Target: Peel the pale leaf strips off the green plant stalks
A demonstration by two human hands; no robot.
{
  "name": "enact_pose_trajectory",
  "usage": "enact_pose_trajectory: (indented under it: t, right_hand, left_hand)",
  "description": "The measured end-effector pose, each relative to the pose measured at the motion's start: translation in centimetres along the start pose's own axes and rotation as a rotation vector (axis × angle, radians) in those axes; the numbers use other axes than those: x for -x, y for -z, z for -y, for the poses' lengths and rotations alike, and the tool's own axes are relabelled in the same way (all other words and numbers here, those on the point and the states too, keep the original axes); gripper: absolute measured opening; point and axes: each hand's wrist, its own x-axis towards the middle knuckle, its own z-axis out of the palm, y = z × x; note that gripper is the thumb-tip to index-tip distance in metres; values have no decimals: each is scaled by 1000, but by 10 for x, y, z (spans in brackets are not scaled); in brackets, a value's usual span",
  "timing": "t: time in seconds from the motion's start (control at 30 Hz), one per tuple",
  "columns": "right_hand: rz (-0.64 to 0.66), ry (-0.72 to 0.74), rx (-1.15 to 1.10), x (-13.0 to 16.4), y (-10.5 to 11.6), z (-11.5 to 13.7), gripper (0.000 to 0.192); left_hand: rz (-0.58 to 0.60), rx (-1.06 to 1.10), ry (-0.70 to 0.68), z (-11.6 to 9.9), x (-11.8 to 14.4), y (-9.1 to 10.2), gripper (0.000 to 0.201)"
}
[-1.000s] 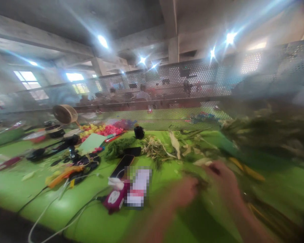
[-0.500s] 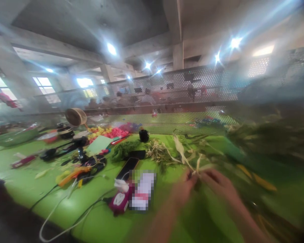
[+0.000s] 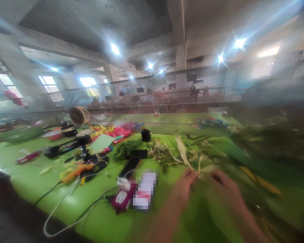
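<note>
Two hands meet over the green counter [image 3: 98, 216]: the left hand [image 3: 183, 189] and right hand [image 3: 224, 189] have their fingers pinched shut on a pale dried leaf strip [image 3: 186, 158], which rises up and leftward from between the fingertips; blur hides finer detail.

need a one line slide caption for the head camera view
Left hand and right hand pinch pale dried leaf strips over a bright green table, beside a black phone.
</note>
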Motion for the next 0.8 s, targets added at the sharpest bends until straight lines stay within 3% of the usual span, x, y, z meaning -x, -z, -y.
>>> enact_pose_trajectory:
  t: [0.13, 0.3, 0.6, 0.67, 0.8]
  right_hand:
    - [47, -4, -1, -2, 1, 0, 25]
    - [184, -97, -144, -4, 1, -2, 30]
    - [-31, -198, -213, 5, 3, -1, 22]
    - [-38, -183, -174, 3, 5, -1, 22]
    - [-72, -32, -34, -3, 10, -2, 27]
  left_hand:
    - [29, -82, -6, -4, 3, 2, 40]
    - [182, -291, -32, -3, 3, 6, 37]
    - [327, -396, 27, -6, 14, 0, 32]
    - [319, -363, 48, -6, 16, -2, 32]
    - [149, -252, 41, -2, 11, -1, 35]
